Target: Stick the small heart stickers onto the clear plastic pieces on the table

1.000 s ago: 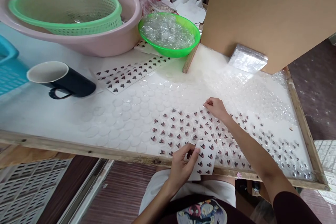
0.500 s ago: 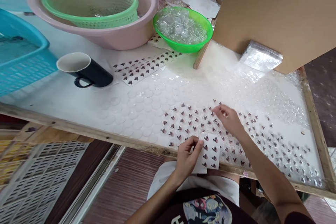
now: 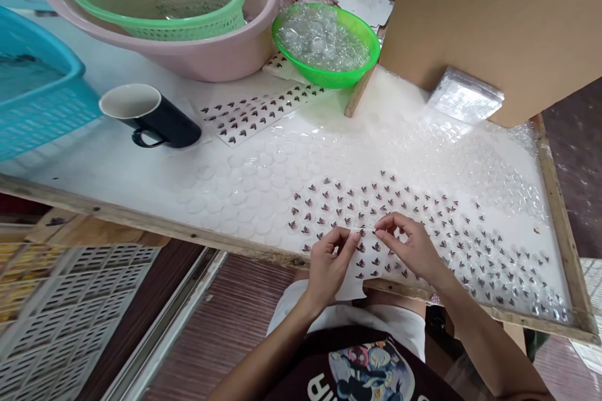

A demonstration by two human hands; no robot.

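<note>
— Where to find the sticker sheet (image 3: 368,256)?
— Held up over the near wooden rim (image 3: 244,251) of the worktable (image 3: 136,185), partly above the white shorts (image 3: 399,324).
— Gripped how?
— Clasped by the left hand (image 3: 328,266) along the left side, between thumb and curled fingers; pinched by the right hand (image 3: 412,247) at the far right corner, between thumb and index finger.
— Pointing which way?
— Runs lengthwise away from the body, with the far short edge between both sets of fingertips and the near end towards the shorts.
— And to look at?
— White and thin, printed face up with small dark motifs touched with pink, in two columns. Shows blank white paper at the lower left.
— Next to what?
— Right by clear discs (image 3: 325,207), spread beyond both hands and marked with a like motif. Well apart from the dark mug (image 3: 173,122).
</note>
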